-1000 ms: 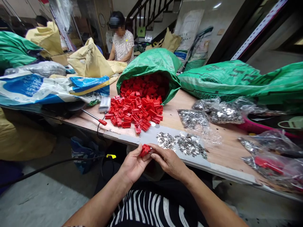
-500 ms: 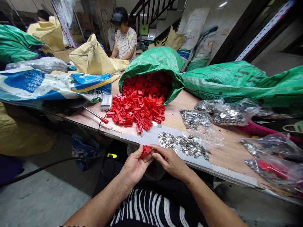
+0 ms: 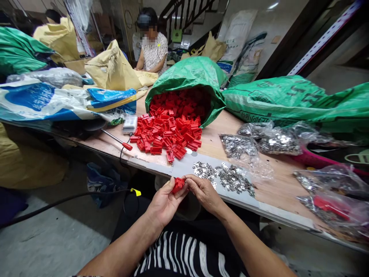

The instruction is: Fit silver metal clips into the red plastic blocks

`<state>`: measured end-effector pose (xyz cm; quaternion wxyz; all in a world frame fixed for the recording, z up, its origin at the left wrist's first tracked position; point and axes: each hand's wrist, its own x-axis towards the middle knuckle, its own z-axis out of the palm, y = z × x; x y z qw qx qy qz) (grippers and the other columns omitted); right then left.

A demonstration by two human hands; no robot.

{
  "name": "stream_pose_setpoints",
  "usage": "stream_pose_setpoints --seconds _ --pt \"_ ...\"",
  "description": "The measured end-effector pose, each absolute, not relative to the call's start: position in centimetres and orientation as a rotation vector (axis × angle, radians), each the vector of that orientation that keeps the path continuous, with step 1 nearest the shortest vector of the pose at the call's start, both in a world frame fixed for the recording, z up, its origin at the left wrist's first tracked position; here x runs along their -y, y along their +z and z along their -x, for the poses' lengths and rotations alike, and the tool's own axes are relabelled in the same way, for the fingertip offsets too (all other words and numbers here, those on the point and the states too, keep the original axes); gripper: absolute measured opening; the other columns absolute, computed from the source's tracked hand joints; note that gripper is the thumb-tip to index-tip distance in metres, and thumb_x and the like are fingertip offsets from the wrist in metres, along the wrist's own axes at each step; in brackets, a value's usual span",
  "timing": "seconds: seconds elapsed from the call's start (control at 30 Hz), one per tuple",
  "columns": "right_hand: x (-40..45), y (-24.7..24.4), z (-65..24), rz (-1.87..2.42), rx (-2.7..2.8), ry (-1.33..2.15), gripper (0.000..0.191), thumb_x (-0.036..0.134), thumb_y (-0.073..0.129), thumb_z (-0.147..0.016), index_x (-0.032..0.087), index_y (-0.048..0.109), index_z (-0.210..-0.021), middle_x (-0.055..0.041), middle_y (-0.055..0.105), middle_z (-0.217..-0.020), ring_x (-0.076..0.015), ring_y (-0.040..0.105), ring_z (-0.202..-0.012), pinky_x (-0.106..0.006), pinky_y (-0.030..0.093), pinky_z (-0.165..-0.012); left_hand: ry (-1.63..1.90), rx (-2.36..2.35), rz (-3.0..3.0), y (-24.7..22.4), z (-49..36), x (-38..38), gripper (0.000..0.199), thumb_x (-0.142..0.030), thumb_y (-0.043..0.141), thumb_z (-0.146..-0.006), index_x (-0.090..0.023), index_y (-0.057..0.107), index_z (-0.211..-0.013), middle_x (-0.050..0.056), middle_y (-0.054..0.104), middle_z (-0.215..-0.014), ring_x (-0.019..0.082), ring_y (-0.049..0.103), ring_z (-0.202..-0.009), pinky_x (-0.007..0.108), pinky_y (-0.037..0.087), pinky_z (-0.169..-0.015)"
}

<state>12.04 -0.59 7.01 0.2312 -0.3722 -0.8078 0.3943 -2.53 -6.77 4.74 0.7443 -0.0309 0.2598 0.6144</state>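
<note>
Just off the table's front edge, my left hand (image 3: 165, 202) pinches a red plastic housing (image 3: 178, 185) between thumb and fingers. My right hand (image 3: 203, 192) is closed at the housing's right side, thumb against fingertips; whatever they grip there is too small to make out. Many more red plastic housings (image 3: 164, 134) spill onto the table from a green woven sack (image 3: 191, 71). Beyond my right hand, small silvery metal pieces (image 3: 204, 171) lie in two loose heaps on a grey sheet (image 3: 178, 168).
Clear bags of metal parts (image 3: 240, 148) lie to the right, near a pink basket (image 3: 311, 154). A red-handled tool (image 3: 117, 139) points out at the left. Another green sack (image 3: 276, 100) lies at the back right. A co-worker (image 3: 154, 48) sits across the table.
My right hand's fingers have curled in more at the housing's side. My left hand keeps its hold on the housing, almost in the same place.
</note>
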Motion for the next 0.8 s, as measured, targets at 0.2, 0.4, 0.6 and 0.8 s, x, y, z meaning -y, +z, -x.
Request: stream_pose_setpoints --seconds 0.2,0.4,0.6,0.8 --pt "-1.0 7.3 -10.7 1.129 2.358 0.838 0.029 0.035 0.044 -0.095 0.023 0.059 -0.116 -0.0042 0.069 -0.1 -0.0175 0.064 -0.088 -0.028 0.046 -0.08 1.219 -0.822 -0.088 2.3 2.8 7.8 0.02 -0.025 0.073 -0.074 -0.015 0.056 -0.077 0.004 0.07 -0.079 0.018 0.07 -0.079 0.031 0.047 -0.083" --pt "-2.5 6.6 -7.6 1.11 2.555 0.477 0.037 0.025 0.049 -0.092 0.023 0.05 -0.129 -0.0071 0.057 -0.125 -0.0193 0.057 -0.11 -0.029 0.044 -0.089 1.036 -0.983 -0.154 0.8 2.3 7.9 0.054 -0.024 0.076 -0.07 -0.019 0.051 -0.118 0.007 0.068 -0.097 0.017 0.068 -0.082 0.028 0.043 -0.08" --pt "-4.5 6.2 -5.4 1.327 2.653 0.275 0.028 0.026 0.046 -0.093 0.023 0.056 -0.119 -0.0084 0.063 -0.108 -0.0202 0.063 -0.091 -0.028 0.046 -0.073 1.058 -0.958 -0.196 0.7 2.8 7.6 0.048 -0.026 0.074 -0.072 -0.019 0.057 -0.116 0.009 0.061 -0.116 0.019 0.066 -0.094 0.031 0.041 -0.09" --pt "-5.0 6.3 -5.8 1.221 2.542 0.404 0.017 0.022 0.047 -0.091 0.02 0.061 -0.101 -0.006 0.067 -0.098 -0.0186 0.061 -0.089 -0.026 0.043 -0.076 1.202 -0.8 -0.215 1.5 3.5 7.4 0.037 -0.039 0.064 -0.081 -0.012 0.062 -0.106 0.013 0.068 -0.099 0.021 0.068 -0.085 0.034 0.047 -0.083"
